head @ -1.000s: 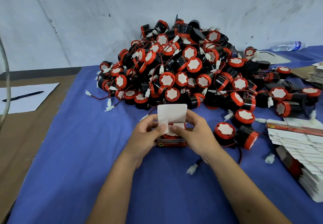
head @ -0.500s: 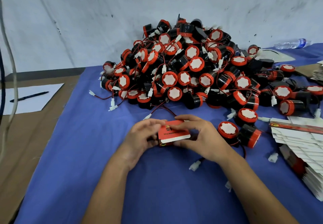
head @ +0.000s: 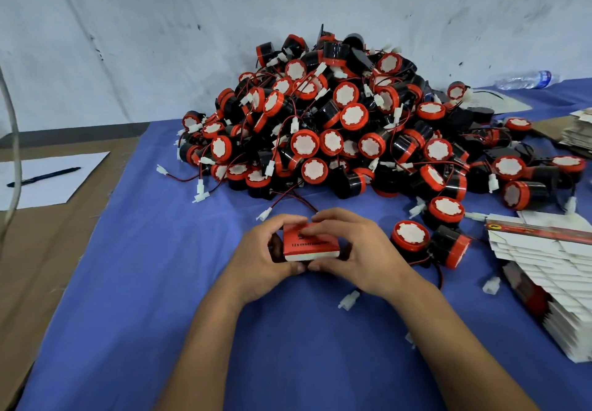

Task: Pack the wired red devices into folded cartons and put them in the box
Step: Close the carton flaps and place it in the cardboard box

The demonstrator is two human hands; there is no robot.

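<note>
Two hands: left hand [head: 261, 258], right hand [head: 358, 250] | grip one carton [head: 309, 242]

— What lies on the left, off the cloth?

— A white sheet of paper [head: 53, 180] on the brown tabletop [head: 41, 266], with a dark pen [head: 45, 176] resting across it. A pale cable [head: 12, 141] curves down past that edge, close to the camera.

— And the cloth itself?

— A blue cloth [head: 134, 282] covers most of the table, its left edge frayed.

— Anything at the back?

— A scuffed white wall [head: 144, 42], and at the far right a clear plastic water bottle [head: 525, 79] lying on its side with a blue label.
</note>
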